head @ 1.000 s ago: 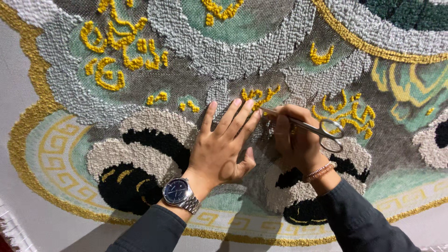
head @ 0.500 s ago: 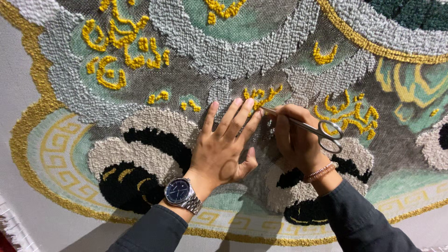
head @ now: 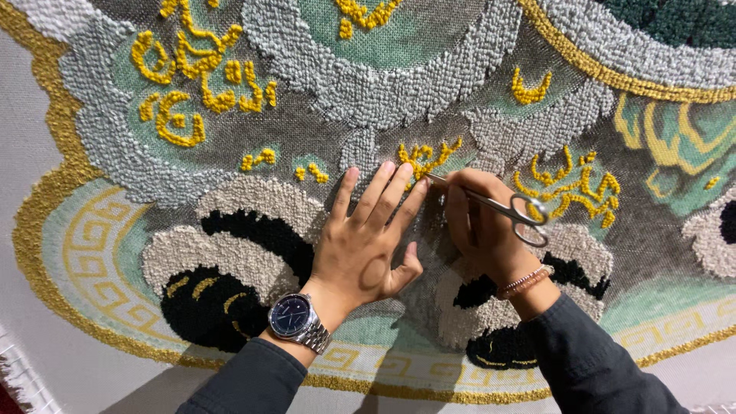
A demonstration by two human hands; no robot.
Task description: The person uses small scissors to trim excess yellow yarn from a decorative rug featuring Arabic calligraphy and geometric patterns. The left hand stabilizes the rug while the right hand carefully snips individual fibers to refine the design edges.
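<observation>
A large tufted rug [head: 368, 84] fills the view, with grey, green, black and cream pile and yellow motifs. My left hand [head: 368, 238] lies flat on it, fingers together and pointing up toward a yellow motif [head: 425, 157]; a steel wristwatch [head: 295, 318] sits on that wrist. My right hand [head: 483, 222] grips small metal scissors [head: 506, 207], whose tips rest on the pile just beside my left fingertips, at the edge of the yellow motif. A beaded bracelet [head: 525, 282] circles the right wrist. Both sleeves are dark.
A gold looped border [head: 46, 199] rims the rug, and pale bare backing cloth [head: 19, 107] lies outside it at left and along the bottom. Black and cream cloud shapes [head: 222, 268] sit below my hands.
The view has shifted slightly; both hands stay in place, with the scissors still at the yellow motif.
</observation>
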